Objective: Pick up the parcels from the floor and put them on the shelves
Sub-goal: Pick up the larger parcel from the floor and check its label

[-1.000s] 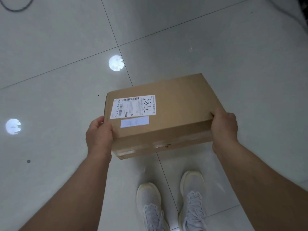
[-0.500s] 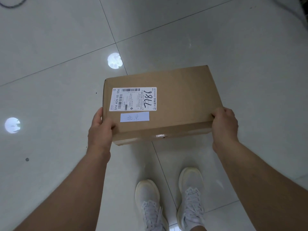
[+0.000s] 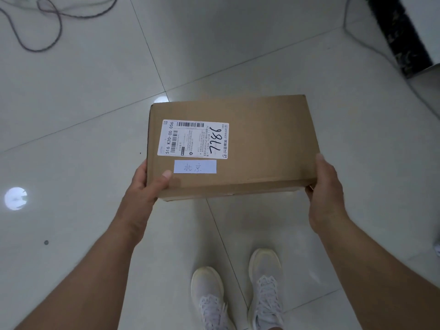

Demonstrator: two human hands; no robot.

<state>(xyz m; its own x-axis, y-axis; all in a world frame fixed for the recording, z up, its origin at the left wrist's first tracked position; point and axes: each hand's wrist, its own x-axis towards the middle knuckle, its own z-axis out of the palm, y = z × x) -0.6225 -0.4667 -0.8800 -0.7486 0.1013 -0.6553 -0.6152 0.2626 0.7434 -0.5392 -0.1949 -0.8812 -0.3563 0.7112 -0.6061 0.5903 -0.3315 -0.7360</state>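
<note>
A brown cardboard parcel [image 3: 262, 144] is held flat in the air above the tiled floor, with a white shipping label marked 7786 and a small white handwritten sticker on its top. My left hand [image 3: 145, 186] grips its near left corner, thumb lying on top beside the sticker. My right hand [image 3: 326, 186] clasps the near right end, fingers running up the side. No shelf is in view.
Pale glossy floor tiles [image 3: 71, 103] spread all around. A dark cable [image 3: 47, 27] loops on the floor at the far left. A black-speckled strip [image 3: 404, 34] edges the far right corner. My white shoes [image 3: 238, 294] stand directly below the parcel.
The parcel has tilted level so its top and labels face me more squarely. My left thumb has moved onto the top. The view has swung to show the cable and the dark strip.
</note>
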